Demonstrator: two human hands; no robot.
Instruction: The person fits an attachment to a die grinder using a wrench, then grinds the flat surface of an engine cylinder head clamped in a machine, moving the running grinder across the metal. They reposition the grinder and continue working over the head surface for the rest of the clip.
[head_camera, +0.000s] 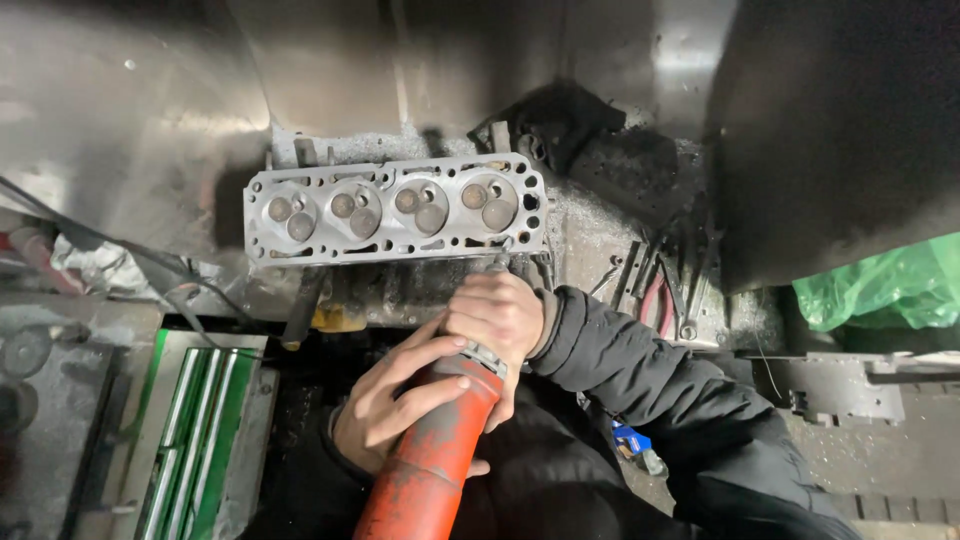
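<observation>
Red, worn power tool (432, 462) gripped by both hands: left hand (385, 400) fingers curled round its body, right hand (497, 318) clenched at its nose. Just beyond the fingers lies the grey cylinder head (395, 210); a slip could gouge it.

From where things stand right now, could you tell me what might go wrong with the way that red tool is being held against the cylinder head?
1. The right hand grips near the nose of the red power tool, close to its working end, which is hidden; a slip could catch fingers.
2. The tip meets the lower edge of the cylinder head; a wander could mark the flat face.
3. Loose hand tools lie beside it and could be knocked.
</observation>
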